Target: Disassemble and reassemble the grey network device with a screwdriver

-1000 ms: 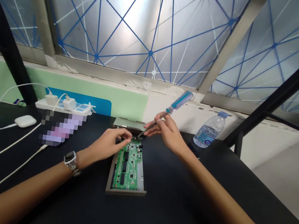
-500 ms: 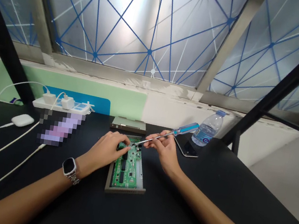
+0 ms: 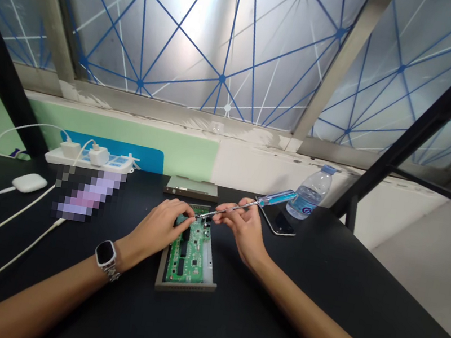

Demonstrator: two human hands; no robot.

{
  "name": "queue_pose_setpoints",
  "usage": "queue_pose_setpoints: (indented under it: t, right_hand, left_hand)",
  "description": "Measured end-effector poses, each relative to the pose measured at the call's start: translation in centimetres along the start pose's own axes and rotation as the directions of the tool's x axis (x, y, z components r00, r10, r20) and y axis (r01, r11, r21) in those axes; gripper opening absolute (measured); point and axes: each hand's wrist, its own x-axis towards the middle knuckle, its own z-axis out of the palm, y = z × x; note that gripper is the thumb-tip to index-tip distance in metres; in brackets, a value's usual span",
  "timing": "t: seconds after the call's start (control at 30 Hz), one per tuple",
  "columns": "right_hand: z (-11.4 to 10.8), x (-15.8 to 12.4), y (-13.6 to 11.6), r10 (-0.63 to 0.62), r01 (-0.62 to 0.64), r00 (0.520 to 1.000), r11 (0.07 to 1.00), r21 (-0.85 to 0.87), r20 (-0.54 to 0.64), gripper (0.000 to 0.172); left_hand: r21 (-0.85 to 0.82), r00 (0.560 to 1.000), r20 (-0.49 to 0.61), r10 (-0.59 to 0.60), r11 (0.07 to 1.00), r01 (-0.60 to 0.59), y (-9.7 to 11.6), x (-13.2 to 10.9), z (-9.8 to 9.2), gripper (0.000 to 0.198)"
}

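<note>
A green circuit board [image 3: 195, 253] lies in a shallow metal casing [image 3: 185, 287] on the black table. My right hand [image 3: 245, 230] grips a screwdriver [image 3: 277, 198] by its long metal shaft. The clear blue handle points up to the right, and the tip reaches down to the far end of the board. My left hand [image 3: 166, 220], with a watch on the wrist, rests over the board's far left side. Its thumb and index finger are pinched together beside the screwdriver tip, and whatever they hold there is too small to make out.
Behind the board lies a flat metal cover [image 3: 192, 188]. A phone [image 3: 277, 220] and a water bottle [image 3: 311, 191] are at the back right. At the left are a power strip [image 3: 123, 165] with chargers, white cables, a white case [image 3: 30, 182] and a blurred-out object [image 3: 86, 195].
The whole view has shifted slightly. My left thumb and index finger have come closer together near the screwdriver tip. My right hand still holds the shaft at about the same angle.
</note>
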Motion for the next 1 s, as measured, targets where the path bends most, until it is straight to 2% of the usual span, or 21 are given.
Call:
queue_pose_setpoints:
  t: [0.27, 0.4, 0.57, 1.0]
  right_hand:
    - [0.1, 0.0, -0.3, 0.074, -0.07, 0.996, 0.994, 0.083, -0.056, 0.041]
    - [0.0, 0.2, -0.4, 0.067, -0.058, 0.992, 0.995, 0.085, -0.104, 0.042]
    - [0.0, 0.2, -0.3, 0.088, -0.077, 0.988, 0.993, 0.091, -0.126, 0.043]
    - [0.1, 0.0, -0.5, 0.203, -0.19, 0.972, 0.976, 0.106, -0.122, 0.045]
  left_hand:
    - [-0.049, 0.998, -0.059, 0.034, 0.998, -0.037, 0.4, 0.0, 0.1, 0.012]
    - [-0.077, 0.999, -0.041, 0.019, 0.997, -0.022, 0.1, 0.3, -0.7, 0.013]
    - [-0.138, 0.998, -0.013, 0.067, 0.988, -0.068, -0.6, 0.5, -1.8, 0.011]
    - [-0.156, 0.998, -0.008, 0.06, 0.986, -0.06, -0.1, 0.3, -1.1, 0.014]
